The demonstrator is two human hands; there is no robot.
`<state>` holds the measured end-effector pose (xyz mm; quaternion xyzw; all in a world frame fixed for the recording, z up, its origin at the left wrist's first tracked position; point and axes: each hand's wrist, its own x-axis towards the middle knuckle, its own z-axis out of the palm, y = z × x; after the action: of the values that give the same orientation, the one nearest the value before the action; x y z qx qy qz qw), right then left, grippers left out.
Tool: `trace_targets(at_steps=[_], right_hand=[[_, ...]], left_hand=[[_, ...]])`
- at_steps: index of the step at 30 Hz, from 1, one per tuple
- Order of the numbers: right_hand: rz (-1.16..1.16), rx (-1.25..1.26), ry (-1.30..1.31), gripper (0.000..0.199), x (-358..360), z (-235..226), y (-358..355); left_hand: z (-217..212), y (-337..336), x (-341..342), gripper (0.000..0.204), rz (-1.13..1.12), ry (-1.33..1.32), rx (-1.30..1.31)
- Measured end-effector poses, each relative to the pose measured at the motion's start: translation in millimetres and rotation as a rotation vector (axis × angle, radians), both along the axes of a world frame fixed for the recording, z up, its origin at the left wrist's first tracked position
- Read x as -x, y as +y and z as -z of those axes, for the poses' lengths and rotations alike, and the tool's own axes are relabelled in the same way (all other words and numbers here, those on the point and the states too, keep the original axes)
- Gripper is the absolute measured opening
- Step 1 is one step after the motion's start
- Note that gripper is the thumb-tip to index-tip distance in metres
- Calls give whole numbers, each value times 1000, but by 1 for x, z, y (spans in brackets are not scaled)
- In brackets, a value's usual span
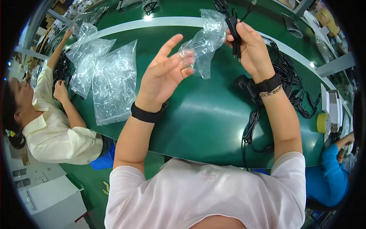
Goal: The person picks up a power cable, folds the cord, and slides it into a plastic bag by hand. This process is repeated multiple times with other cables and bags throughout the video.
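My right hand (254, 51) grips a bundled black cable (232, 27) with a thick black casing, its plug ends hanging below the fingers. Next to it is a crumpled clear plastic bag (207, 45) above the green table. My left hand (164, 74) is raised with the thumb and fingers apart; its fingertips overlap the bag's left edge, and I cannot tell whether they touch it. Flat clear plastic bags (114, 84) lie left of my left hand. Beneath my right wrist sits a black adapter-like block (246, 87), with a coiled black cable (251, 128) nearer me.
A tangled heap of black cables (288, 72) lies right of my right wrist. Farther right are a yellow tape roll (323, 123) and white boxes (334, 108). A co-worker in pale yellow (57, 133) works at the left; another in blue (331, 175) is at the right.
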<state>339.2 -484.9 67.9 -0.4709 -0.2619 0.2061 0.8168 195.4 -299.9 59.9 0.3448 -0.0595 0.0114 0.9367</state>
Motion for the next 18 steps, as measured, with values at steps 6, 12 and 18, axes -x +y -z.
trace_targets(at_steps=[6, 12, 18], right_hand=[[-49, -1, 172, 23, 3, 14, 4], [-110, 119, 37, 28, 28, 9, 16], [-260, 223, -184, 52, 55, -25, 8]], left_hand=[[10, -14, -1, 40, -370, -33, -595], [17, 0, -4, 18, -620, 170, -696], [5, 31, 9, 13, -1151, 93, -1291]])
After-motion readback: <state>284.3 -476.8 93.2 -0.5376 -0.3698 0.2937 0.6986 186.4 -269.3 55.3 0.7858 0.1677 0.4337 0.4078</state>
